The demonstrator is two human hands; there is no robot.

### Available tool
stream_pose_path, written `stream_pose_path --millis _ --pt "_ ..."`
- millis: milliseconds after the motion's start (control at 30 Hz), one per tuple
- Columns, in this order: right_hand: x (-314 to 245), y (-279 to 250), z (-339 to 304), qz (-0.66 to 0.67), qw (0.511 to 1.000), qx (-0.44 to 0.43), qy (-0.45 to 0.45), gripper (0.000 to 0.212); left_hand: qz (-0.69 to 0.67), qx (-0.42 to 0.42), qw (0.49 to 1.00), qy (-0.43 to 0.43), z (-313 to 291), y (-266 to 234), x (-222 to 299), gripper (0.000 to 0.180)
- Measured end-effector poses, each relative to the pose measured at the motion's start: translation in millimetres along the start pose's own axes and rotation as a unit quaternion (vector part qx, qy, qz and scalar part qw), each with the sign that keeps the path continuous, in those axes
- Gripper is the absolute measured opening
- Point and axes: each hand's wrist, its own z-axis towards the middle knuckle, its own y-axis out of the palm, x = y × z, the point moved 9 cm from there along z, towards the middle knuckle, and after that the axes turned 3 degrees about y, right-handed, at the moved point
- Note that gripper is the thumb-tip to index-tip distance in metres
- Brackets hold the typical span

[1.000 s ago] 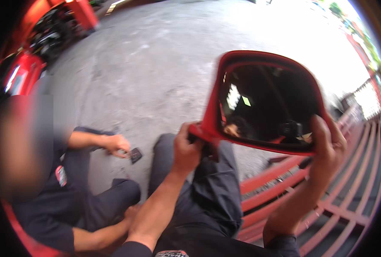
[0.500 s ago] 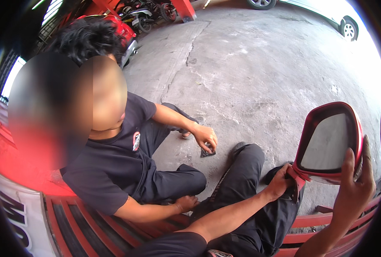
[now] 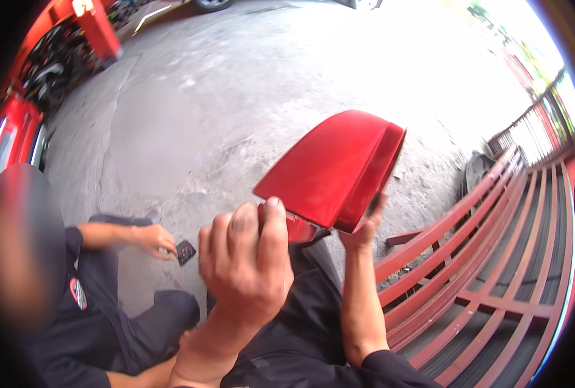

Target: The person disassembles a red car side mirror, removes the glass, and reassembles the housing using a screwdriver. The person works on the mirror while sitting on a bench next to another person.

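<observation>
A red car side mirror (image 3: 333, 171) is held up in front of me, its glossy painted back shell facing me and its glass turned out of sight. My left hand (image 3: 245, 258) is closed around the mount at the mirror's lower left end, thumb and fingers wrapped over it. At the lower right edge, my right hand (image 3: 364, 227) holds the housing, with most of its fingers hidden behind it. Below the mirror are my dark trousers (image 3: 300, 304).
To my left sits a co-worker in dark clothes, one hand (image 3: 153, 239) beside a small black square packet (image 3: 185, 253) on the concrete floor (image 3: 236, 77). A red slatted bench (image 3: 494, 297) runs along my right. A red vehicle (image 3: 17, 132) and parked motorcycles (image 3: 51, 71) stand at far left.
My view has swung right. The mirror has turned from showing its glass to showing its red back, with both hands still on it. More of the bench shows now.
</observation>
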Motion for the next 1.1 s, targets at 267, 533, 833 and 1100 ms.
stream_pose_path --millis 267,533,833,1100 --pt "83.1 59.1 26.3 0.042 0.996 -0.057 0.056 0.077 0.101 0.03 0.985 0.134 42.8 -32.4 27.4 0.027" --pt "86.5 54.0 32.4 -0.043 0.992 0.023 0.12 0.068 -0.017 0.039 0.999 -0.006 8.3 -19.3 -85.6 0.047" --pt "30.7 88.2 25.6 -0.277 0.955 0.06 0.086 0.055 -0.307 0.036 0.9 -0.306 -34.7 35.4 -153.5 0.039" --pt "-18.8 241.9 -57.6 -0.578 0.81 -0.012 -0.095 0.046 -0.55 -0.045 0.676 -0.489 -197.5 139.2 -180.1 0.038"
